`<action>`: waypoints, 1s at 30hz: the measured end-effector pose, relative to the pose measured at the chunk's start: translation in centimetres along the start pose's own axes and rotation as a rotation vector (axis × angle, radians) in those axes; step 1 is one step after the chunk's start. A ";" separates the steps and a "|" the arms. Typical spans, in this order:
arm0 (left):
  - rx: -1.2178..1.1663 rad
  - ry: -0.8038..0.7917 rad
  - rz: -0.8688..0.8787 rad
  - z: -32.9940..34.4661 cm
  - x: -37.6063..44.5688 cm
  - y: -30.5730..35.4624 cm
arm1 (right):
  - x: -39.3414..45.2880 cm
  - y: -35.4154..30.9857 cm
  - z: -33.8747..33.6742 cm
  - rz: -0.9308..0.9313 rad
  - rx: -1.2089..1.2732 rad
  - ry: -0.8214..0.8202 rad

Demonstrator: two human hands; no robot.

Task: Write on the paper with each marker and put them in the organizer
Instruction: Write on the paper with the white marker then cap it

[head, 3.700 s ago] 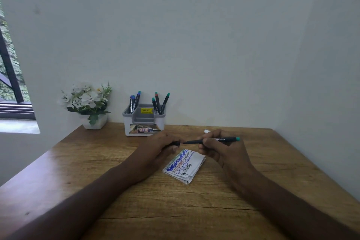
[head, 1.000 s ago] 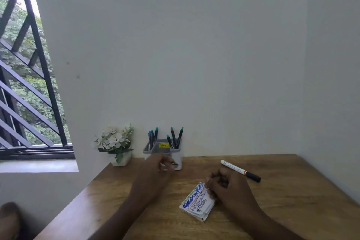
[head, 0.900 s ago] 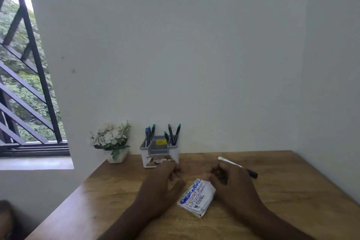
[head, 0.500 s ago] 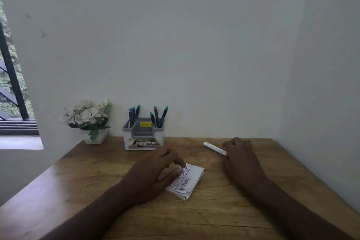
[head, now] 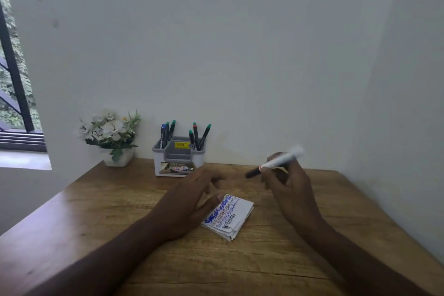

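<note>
Right hand (head: 292, 190) has lifted the white marker (head: 276, 162) off the wooden desk (head: 96, 211), pinching it.

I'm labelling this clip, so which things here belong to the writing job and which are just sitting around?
In the job:
white marker, held in the right hand
folded paper, left hand beside it
organizer with markers already in it

Just there:
flower pot
wooden table
window

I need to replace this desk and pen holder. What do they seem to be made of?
Desk: wood or wood-look laminate, judging by brown grain lines and a soft sheen. Organizer: likely moulded plastic, with a smooth white body and a grey top.
</note>
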State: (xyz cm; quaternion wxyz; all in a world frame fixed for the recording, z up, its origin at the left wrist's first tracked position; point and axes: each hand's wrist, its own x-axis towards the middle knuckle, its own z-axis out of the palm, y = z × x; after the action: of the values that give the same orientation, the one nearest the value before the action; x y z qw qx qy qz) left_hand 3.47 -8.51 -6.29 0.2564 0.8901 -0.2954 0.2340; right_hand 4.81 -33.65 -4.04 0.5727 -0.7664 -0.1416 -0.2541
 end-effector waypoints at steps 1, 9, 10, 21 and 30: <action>-0.015 0.006 -0.010 0.0 0.0 0.1 | -0.5 -0.5 0.3 0.068 0.117 -0.031; -0.003 -0.103 -0.010 0.9 0.4 1.3 | -2.9 -0.7 2.6 0.113 0.192 -0.326; -0.015 -0.130 -0.030 1.0 0.5 1.4 | -2.9 -0.6 2.6 0.105 0.162 -0.313; -0.040 -0.216 -0.069 1.0 0.0 1.2 | -3.4 -0.7 2.6 -0.021 0.146 -0.363; -0.050 -0.196 -0.089 1.1 0.2 1.6 | -3.4 -0.6 2.6 0.041 0.248 -0.365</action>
State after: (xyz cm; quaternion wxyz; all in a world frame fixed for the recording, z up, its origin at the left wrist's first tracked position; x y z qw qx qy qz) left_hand 2.82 -10.36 -6.49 0.2584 0.9143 -0.2851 0.1266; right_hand 2.21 -30.72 -5.98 0.6325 -0.7262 -0.2574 -0.0802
